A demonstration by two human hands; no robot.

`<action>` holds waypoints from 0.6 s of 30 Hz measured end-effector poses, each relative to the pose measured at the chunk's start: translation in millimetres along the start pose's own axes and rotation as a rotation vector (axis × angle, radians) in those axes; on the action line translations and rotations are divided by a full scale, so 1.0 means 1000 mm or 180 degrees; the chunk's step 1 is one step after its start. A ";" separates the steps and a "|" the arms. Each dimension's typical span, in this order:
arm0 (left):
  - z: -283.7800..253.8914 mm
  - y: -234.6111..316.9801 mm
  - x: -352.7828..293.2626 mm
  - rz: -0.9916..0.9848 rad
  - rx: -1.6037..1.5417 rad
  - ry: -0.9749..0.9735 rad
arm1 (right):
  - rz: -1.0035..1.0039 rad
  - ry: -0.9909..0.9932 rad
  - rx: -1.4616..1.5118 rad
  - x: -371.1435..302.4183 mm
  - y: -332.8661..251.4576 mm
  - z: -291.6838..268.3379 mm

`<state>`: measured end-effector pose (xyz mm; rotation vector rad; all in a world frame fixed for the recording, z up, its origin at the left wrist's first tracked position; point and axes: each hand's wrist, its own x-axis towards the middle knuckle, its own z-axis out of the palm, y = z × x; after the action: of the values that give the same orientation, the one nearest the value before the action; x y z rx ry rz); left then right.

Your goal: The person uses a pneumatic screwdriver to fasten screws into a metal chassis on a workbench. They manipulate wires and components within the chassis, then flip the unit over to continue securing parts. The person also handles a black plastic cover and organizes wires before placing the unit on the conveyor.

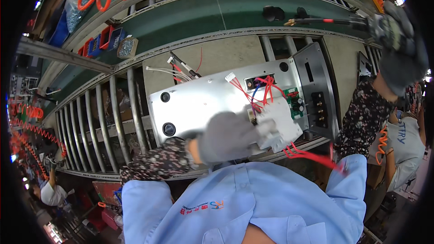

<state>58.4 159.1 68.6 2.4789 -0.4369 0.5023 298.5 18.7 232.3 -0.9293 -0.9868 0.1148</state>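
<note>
My left hand [228,138], in a grey glove, reaches over a silver metal chassis [194,104]. Its blurred fingers close on the near left side of a white plastic part [282,119], from which red wires run. Beside that part is a small green circuit board [294,103], next to the black end panel [315,90] of the chassis. Off to the far right, my gloved right hand [400,49] is wrapped round a black powered screwdriver [359,22]. Its long shaft points left, away from the chassis.
The chassis lies on a roller conveyor [101,122]. Loose cables [183,70] lie past its far edge. Red and blue bins [101,40] and a tray of screws [127,47] stand on the green bench [194,22] at the far left. Other people work at both sides.
</note>
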 end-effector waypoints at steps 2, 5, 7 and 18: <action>0.022 0.011 -0.006 0.0316 -0.0235 0.0200 | -0.0231 0.1204 -0.0754 -0.014 0.003 0.022; 0.024 0.023 -0.006 0.0566 -0.0371 -0.0670 | 0.0109 0.0541 -0.0312 -0.009 0.020 0.031; 0.017 0.023 -0.010 0.0656 -0.0732 -0.1174 | 0.0338 -0.0099 -0.0195 -0.010 0.036 0.045; -0.035 -0.168 0.092 -0.1835 -0.2698 -0.1341 | 0.2005 -0.0325 -0.0691 -0.022 0.069 0.026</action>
<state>199.1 293.2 58.4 1.7289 -0.0403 -0.3865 287.1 67.4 174.1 -1.4244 -0.7784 0.5983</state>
